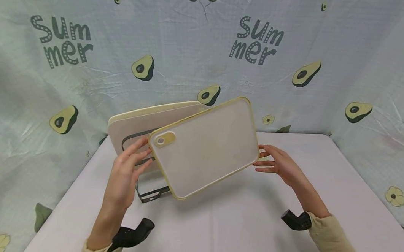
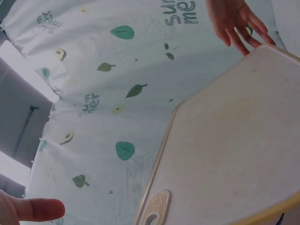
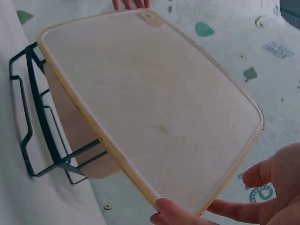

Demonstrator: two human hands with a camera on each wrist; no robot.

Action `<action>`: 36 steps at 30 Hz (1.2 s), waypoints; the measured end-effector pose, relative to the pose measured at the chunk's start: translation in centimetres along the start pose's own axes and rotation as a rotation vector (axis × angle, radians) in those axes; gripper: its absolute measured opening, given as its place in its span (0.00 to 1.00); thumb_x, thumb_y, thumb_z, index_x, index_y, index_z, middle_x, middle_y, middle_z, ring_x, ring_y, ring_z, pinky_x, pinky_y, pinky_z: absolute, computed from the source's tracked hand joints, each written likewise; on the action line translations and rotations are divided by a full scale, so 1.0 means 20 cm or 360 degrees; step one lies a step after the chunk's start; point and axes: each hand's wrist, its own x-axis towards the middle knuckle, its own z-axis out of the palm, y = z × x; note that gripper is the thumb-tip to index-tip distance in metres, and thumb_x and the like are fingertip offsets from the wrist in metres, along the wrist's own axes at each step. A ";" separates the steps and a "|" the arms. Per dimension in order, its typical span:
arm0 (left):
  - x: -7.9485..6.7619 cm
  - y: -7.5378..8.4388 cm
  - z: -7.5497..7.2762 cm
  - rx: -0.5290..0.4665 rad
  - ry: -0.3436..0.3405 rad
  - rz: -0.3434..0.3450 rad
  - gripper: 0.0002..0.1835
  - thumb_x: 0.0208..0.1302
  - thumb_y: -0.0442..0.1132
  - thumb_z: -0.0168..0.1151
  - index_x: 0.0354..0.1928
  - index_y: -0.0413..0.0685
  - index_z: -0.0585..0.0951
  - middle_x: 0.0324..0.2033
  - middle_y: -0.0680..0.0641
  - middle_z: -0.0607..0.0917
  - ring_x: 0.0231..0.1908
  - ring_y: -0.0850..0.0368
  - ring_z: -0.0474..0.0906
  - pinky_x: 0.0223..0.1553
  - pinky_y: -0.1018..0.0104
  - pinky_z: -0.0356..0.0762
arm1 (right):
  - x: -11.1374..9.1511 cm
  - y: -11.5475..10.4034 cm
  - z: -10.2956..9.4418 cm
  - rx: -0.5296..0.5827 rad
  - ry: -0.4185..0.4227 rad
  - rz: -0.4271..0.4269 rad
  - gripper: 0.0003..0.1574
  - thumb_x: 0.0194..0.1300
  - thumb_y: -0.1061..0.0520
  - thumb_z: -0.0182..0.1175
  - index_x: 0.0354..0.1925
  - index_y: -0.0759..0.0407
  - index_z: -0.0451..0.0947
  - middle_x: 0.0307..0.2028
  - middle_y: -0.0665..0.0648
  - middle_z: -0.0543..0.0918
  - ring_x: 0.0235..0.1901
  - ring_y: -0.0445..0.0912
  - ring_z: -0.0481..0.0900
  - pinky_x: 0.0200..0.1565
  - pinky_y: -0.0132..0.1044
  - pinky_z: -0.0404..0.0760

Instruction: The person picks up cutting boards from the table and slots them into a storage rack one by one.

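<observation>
A pale cutting board (image 1: 207, 149) with a yellow rim and a small hole in one corner is held tilted above the table, between both hands. At its left edge, my left hand (image 1: 125, 175) touches the rim with extended fingers; its thumb (image 2: 42, 209) stands apart from the board in the left wrist view. My right hand (image 1: 279, 162) supports the lower right corner with outstretched fingers. In the right wrist view, the right thumb (image 3: 258, 174) is off the board. Behind the board, a dark wire rack (image 1: 150, 195) is partly hidden.
Other boards, one pinkish (image 1: 119, 133) and one cream-edged (image 1: 155, 109), stand leaning in the rack at the back left. A white-covered table (image 1: 285, 244) lies below. A printed cloth (image 1: 179, 33) hangs behind and at the sides.
</observation>
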 end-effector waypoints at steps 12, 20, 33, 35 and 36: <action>0.02 0.15 -0.08 -0.0052 0.0182 0.0268 0.26 0.66 0.35 0.39 0.67 0.55 0.56 0.62 0.48 0.60 0.60 0.52 0.57 0.61 0.42 0.52 | 0.07 -0.12 0.14 0.0046 -0.0013 -0.0084 0.35 0.68 0.42 0.38 0.62 0.66 0.57 0.46 0.64 0.70 0.46 0.54 0.78 0.46 0.46 0.76; 0.06 0.23 -0.15 -0.0188 0.0256 0.0483 0.27 0.62 0.33 0.43 0.65 0.55 0.60 0.62 0.45 0.63 0.58 0.49 0.61 0.60 0.40 0.51 | 0.11 -0.23 0.23 0.0210 0.0009 -0.0136 0.31 0.68 0.46 0.40 0.62 0.65 0.59 0.43 0.57 0.72 0.45 0.52 0.79 0.48 0.47 0.75; 0.15 0.30 -0.24 -0.0383 0.0206 0.0802 0.30 0.55 0.30 0.44 0.63 0.51 0.64 0.62 0.42 0.65 0.57 0.48 0.61 0.60 0.47 0.53 | 0.21 -0.31 0.34 0.0466 -0.0010 -0.0401 0.28 0.68 0.53 0.39 0.63 0.62 0.56 0.43 0.59 0.73 0.46 0.53 0.78 0.44 0.36 0.78; 0.16 0.30 -0.25 -0.0395 0.0201 0.0815 0.30 0.55 0.30 0.44 0.63 0.50 0.63 0.62 0.42 0.65 0.57 0.49 0.61 0.61 0.47 0.51 | 0.23 -0.30 0.35 0.0511 -0.0021 -0.0419 0.28 0.68 0.53 0.40 0.64 0.62 0.56 0.43 0.58 0.73 0.46 0.51 0.78 0.44 0.35 0.78; 0.16 0.30 -0.25 -0.0399 0.0193 0.0820 0.30 0.55 0.30 0.44 0.63 0.50 0.63 0.62 0.42 0.64 0.57 0.49 0.60 0.62 0.47 0.50 | 0.24 -0.30 0.35 0.0533 -0.0027 -0.0423 0.28 0.68 0.53 0.40 0.64 0.61 0.56 0.43 0.57 0.73 0.46 0.50 0.78 0.44 0.34 0.78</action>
